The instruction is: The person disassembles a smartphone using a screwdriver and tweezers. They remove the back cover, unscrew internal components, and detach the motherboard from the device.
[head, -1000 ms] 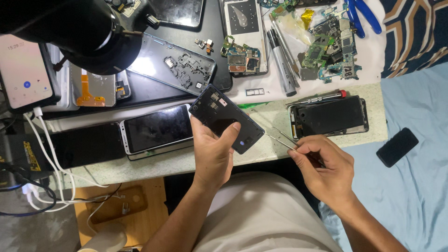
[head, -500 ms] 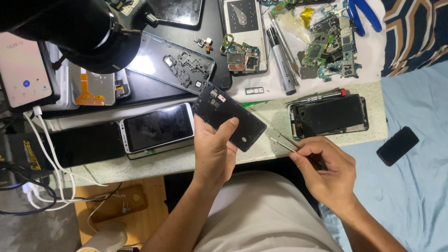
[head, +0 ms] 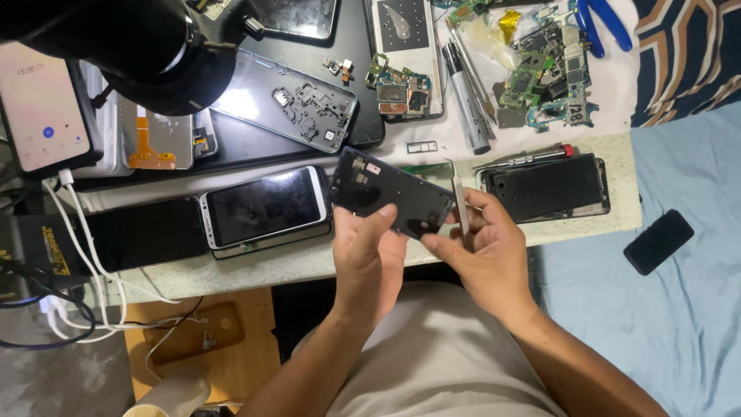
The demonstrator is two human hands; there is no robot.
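My left hand (head: 367,259) holds a black phone body (head: 390,191) by its near edge, tilted above the front of the work table. My right hand (head: 482,251) has come up to the phone's right end and touches it with the fingertips, while it grips metal tweezers (head: 459,202) that point up past the phone's edge. A white-framed phone (head: 266,205) lies screen up just left of the held phone. Another black phone frame (head: 549,188) lies on the table to the right.
Circuit boards (head: 544,81), a screwdriver (head: 521,158), blue-handled pliers (head: 598,19), a grey phone midframe (head: 297,100) and a lit phone (head: 42,108) on a white cable crowd the table. A black lamp head (head: 147,46) hangs at top left. A dark phone (head: 658,241) lies on the blue sheet.
My right hand has moved left with the tweezers, from beside the phone to touching its right end. The left hand has kept its hold and turned the phone slightly.
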